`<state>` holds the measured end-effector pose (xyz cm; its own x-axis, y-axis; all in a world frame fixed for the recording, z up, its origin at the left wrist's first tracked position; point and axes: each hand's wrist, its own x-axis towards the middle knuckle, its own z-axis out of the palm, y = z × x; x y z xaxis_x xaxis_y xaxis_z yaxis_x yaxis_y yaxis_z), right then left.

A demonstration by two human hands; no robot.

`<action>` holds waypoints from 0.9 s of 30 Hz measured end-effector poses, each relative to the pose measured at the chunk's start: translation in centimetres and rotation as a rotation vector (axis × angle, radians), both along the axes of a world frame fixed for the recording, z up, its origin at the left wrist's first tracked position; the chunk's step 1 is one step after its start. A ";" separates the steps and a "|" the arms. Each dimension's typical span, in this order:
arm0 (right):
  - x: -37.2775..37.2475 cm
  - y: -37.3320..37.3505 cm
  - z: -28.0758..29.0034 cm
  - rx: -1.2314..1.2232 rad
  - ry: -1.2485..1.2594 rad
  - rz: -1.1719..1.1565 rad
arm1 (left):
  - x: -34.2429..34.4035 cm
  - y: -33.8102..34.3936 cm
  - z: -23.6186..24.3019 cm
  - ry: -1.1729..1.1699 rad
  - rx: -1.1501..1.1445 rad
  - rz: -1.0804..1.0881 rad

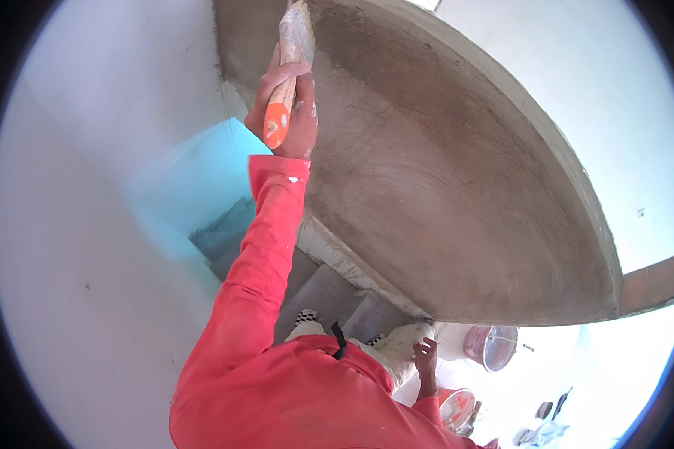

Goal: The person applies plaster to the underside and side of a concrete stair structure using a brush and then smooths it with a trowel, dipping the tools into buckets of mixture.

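My left hand (288, 112) is raised high at the upper left, wrapped round the wooden handle of a wide brush (296, 41). The handle ends in an orange tip that points back toward me, and the brush head is smeared with white. The head is close to a curved, brown-grey plastered surface (427, 172); whether it touches cannot be made out. My right hand (425, 355) hangs low beside my leg, its fingers loosely bent and apart, with nothing visible in them.
Grey concrete steps (322, 295) lie below, under my feet. A white wall (90, 247) rises on the left. At the lower right stand a reddish, stained bucket (490, 347) and an orange bucket (455, 406), with small items scattered on the floor.
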<state>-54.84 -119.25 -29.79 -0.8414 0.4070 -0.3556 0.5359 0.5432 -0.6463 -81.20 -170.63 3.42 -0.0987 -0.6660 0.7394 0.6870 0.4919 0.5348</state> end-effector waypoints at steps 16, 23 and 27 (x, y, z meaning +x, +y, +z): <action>-2.5 -1.2 3.4 0.030 0.100 0.081 | 4.1 13.1 -8.4 -0.079 0.048 -0.731; 2.4 2.1 3.7 0.239 -0.089 -0.045 | -0.1 -3.9 -8.6 0.081 0.168 0.115; 0.9 2.0 3.4 0.115 -0.069 -0.043 | -2.4 -1.4 -7.8 -0.015 -0.191 -0.017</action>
<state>-53.94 -117.30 -26.36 -0.7973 0.4835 -0.3612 0.6015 0.5874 -0.5414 -83.59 -172.03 -4.40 -0.1201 -0.5119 0.8506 0.6887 0.5741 0.4427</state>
